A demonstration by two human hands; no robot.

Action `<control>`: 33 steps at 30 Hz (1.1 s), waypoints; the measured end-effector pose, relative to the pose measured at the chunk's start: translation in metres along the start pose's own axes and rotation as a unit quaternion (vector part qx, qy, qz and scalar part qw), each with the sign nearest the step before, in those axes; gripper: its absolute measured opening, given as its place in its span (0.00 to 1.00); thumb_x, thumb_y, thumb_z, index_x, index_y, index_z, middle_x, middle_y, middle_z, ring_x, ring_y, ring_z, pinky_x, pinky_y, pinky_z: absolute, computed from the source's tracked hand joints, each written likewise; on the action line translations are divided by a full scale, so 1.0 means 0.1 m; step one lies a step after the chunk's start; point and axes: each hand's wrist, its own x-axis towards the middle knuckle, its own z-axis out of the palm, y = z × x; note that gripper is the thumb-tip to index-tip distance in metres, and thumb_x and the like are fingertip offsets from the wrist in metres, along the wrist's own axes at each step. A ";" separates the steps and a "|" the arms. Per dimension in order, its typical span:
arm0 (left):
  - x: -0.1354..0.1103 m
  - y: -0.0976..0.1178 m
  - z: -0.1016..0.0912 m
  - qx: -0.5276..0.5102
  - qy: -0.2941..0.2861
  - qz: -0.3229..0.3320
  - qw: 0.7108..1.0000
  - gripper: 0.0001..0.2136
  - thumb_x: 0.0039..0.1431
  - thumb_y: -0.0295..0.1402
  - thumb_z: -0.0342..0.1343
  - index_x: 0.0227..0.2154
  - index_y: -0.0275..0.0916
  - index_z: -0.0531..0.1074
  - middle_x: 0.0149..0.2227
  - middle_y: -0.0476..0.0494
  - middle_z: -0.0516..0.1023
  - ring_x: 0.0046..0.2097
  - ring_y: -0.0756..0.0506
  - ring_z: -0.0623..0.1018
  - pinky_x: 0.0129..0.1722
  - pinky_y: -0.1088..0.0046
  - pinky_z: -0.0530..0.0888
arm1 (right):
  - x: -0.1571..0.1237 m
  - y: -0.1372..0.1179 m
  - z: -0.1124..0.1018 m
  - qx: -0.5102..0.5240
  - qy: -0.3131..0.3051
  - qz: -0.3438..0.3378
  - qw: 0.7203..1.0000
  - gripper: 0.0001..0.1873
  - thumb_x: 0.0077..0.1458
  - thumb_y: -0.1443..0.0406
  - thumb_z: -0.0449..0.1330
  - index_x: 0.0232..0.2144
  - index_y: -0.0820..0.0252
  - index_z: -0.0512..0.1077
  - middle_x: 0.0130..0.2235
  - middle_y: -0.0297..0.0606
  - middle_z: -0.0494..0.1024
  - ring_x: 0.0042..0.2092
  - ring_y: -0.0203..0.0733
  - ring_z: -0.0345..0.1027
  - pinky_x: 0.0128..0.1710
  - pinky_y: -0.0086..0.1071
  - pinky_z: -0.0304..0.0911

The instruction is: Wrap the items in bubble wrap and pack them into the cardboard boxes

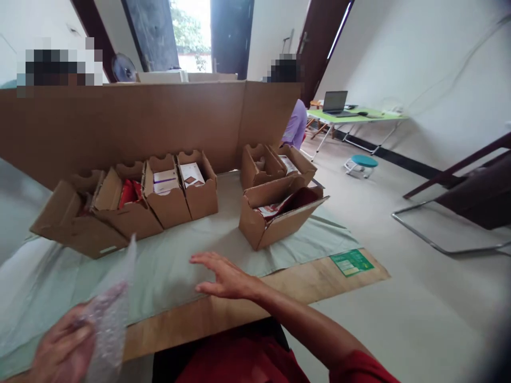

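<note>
My left hand (62,346) grips a sheet of clear bubble wrap (112,308) at the lower left, above the near table edge. The sheet stands up and is blurred. My right hand (225,276) hovers flat and palm down over the pale green cloth (167,266), fingers spread, holding nothing. The closest box to it is an open cardboard box (279,215) tilted on the cloth, with red and white packets inside.
A row of open cardboard boxes (131,199) with small packets stands at the left, two more (275,162) behind the tilted one. A tall cardboard wall (139,119) backs the table. Another person sits beyond it. A green sticker (351,262) marks the table corner.
</note>
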 end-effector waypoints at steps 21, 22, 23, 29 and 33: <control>0.53 0.91 0.01 -0.094 -0.185 0.059 0.976 0.05 0.50 0.23 0.53 0.28 0.39 0.71 0.49 0.37 0.83 0.50 0.41 0.81 0.53 0.61 0.73 | 0.36 0.45 -0.36 0.104 0.162 -0.137 0.972 0.08 0.62 0.59 0.63 0.38 0.50 0.82 0.47 0.42 0.83 0.56 0.52 0.73 0.60 0.48 0.65; 0.45 0.87 -0.01 -0.065 -0.166 0.068 0.982 0.06 0.49 0.23 0.53 0.28 0.39 0.71 0.48 0.37 0.84 0.50 0.41 0.81 0.53 0.61 0.73 | 0.35 0.42 -0.35 0.083 0.163 -0.163 0.970 0.08 0.63 0.61 0.62 0.38 0.49 0.82 0.49 0.41 0.82 0.58 0.52 0.72 0.61 0.48 0.64; 0.34 0.82 0.00 -0.044 -0.162 0.072 0.983 0.06 0.49 0.23 0.54 0.28 0.39 0.72 0.47 0.37 0.84 0.50 0.40 0.81 0.54 0.60 0.73 | 0.33 0.41 -0.33 0.062 0.154 -0.181 0.969 0.08 0.63 0.61 0.62 0.38 0.49 0.82 0.49 0.41 0.82 0.59 0.52 0.71 0.61 0.48 0.65; -0.31 0.42 0.20 -0.102 -0.196 -0.061 0.973 0.06 0.47 0.23 0.55 0.29 0.38 0.73 0.43 0.40 0.85 0.42 0.44 0.83 0.46 0.67 0.76 | 0.04 0.55 -0.14 -0.011 0.036 -0.093 0.995 0.14 0.63 0.54 0.60 0.39 0.49 0.84 0.42 0.39 0.86 0.45 0.48 0.81 0.43 0.33 0.77; -0.01 0.47 0.15 -0.154 -0.113 -0.157 0.969 0.06 0.53 0.27 0.56 0.33 0.37 0.75 0.37 0.44 0.84 0.39 0.47 0.81 0.43 0.71 0.75 | 0.25 0.40 -0.25 -0.055 0.153 0.049 0.985 0.21 0.53 0.45 0.67 0.38 0.53 0.84 0.37 0.39 0.86 0.37 0.47 0.81 0.33 0.31 0.75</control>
